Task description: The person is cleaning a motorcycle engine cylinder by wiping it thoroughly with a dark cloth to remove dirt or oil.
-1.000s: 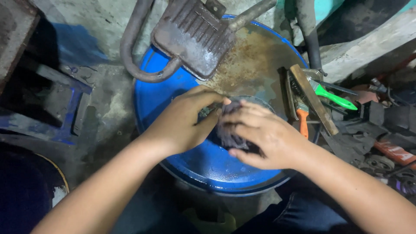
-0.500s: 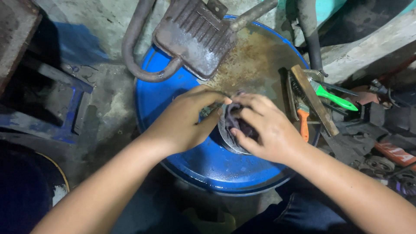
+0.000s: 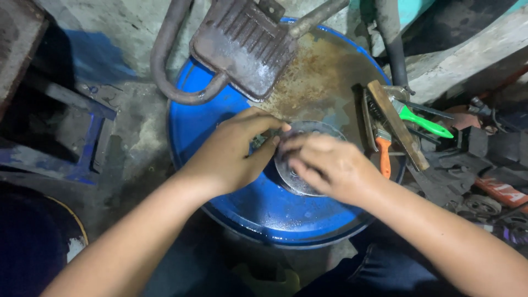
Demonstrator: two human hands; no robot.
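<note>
Head view: I see both hands over a blue drum lid [image 3: 220,126], rusty toward the far side. Left hand [image 3: 234,151] has fingers curled, pinching the left edge of a round grey metal disc [image 3: 300,179] near the lid's middle. Right hand [image 3: 330,165] lies flat on top of the disc, fingers spread and pressing down, not wrapped around it. A ribbed metal pedal [image 3: 242,47] on a bent pipe sits at the lid's far edge. Right rim: wire brush [image 3: 399,126], an orange-handled tool [image 3: 384,157], a green-handled tool [image 3: 423,122], bunched together.
</note>
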